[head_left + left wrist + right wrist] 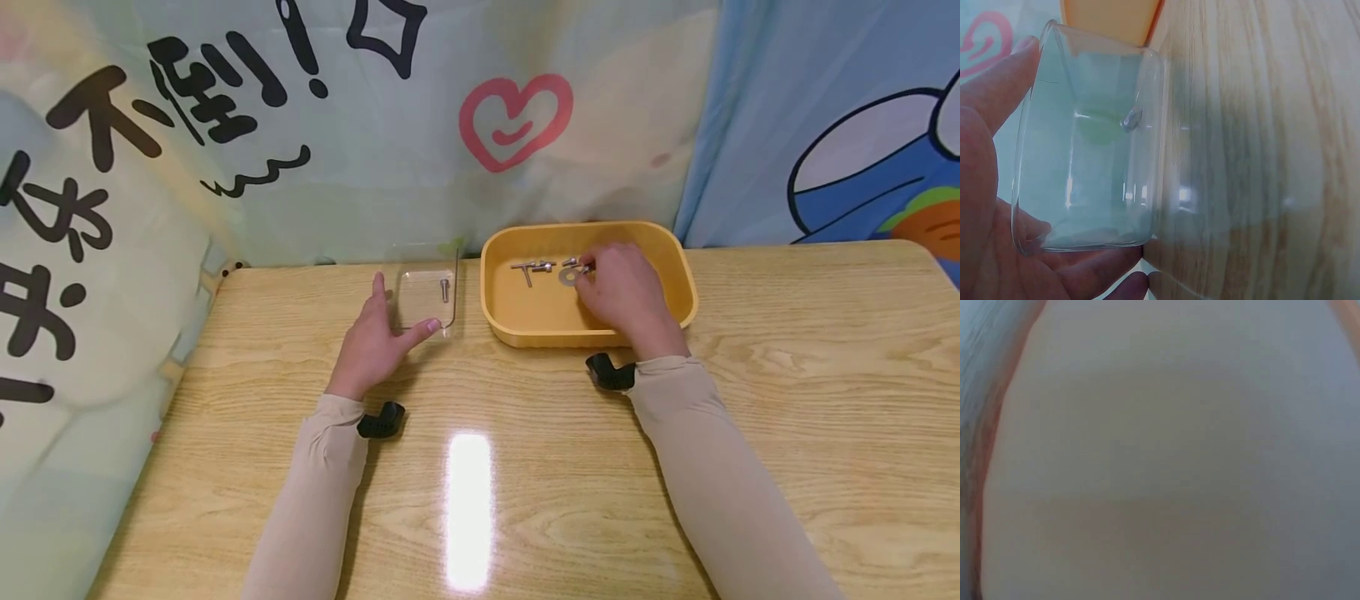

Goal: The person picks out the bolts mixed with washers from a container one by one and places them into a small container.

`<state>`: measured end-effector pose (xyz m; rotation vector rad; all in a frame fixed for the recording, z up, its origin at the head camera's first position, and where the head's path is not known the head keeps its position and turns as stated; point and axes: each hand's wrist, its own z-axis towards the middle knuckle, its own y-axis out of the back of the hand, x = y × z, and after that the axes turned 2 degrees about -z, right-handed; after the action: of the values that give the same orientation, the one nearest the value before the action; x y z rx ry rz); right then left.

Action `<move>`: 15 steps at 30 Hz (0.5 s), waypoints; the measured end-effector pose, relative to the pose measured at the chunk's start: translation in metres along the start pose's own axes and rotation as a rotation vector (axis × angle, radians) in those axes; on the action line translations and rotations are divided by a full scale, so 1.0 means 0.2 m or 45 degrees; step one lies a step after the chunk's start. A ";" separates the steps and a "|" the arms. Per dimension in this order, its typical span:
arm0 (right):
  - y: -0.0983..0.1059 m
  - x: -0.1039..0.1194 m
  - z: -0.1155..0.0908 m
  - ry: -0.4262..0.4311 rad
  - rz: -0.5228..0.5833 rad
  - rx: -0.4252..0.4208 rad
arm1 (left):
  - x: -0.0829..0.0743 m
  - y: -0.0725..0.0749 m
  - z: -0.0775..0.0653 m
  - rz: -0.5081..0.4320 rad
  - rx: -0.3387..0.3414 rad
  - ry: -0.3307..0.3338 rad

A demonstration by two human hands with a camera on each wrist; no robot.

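Observation:
My left hand steadies a clear plastic box, its thumb on one side and its fingers round the other. In the left wrist view those fingers wrap the box's lower side. A single screw lies inside the clear box. My right hand reaches down into a yellow bin. Thumb and fingertips come together on a small metal screw, partly hidden by the hand. Beside them lie a flat washer and several loose screws.
Both boxes stand on a wood-grain table, against a printed cloth hanging behind. The yellow bin is just right of the clear box, with a narrow gap between. A pale blurred surface fills most of the right wrist view.

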<state>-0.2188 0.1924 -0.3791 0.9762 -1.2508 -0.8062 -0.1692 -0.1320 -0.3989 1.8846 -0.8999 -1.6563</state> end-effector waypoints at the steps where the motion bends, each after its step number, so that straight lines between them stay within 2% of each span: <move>1: 0.00 0.00 0.00 0.000 0.004 -0.004 | 0.00 0.00 0.00 -0.001 0.002 0.001; 15: 0.02 0.02 -0.01 0.070 0.048 -0.116 | 0.00 0.00 0.00 -0.008 -0.004 0.002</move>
<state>-0.2161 0.1918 -0.3736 0.8929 -1.1719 -0.7947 -0.1686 -0.1316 -0.3979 1.8879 -0.8912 -1.6588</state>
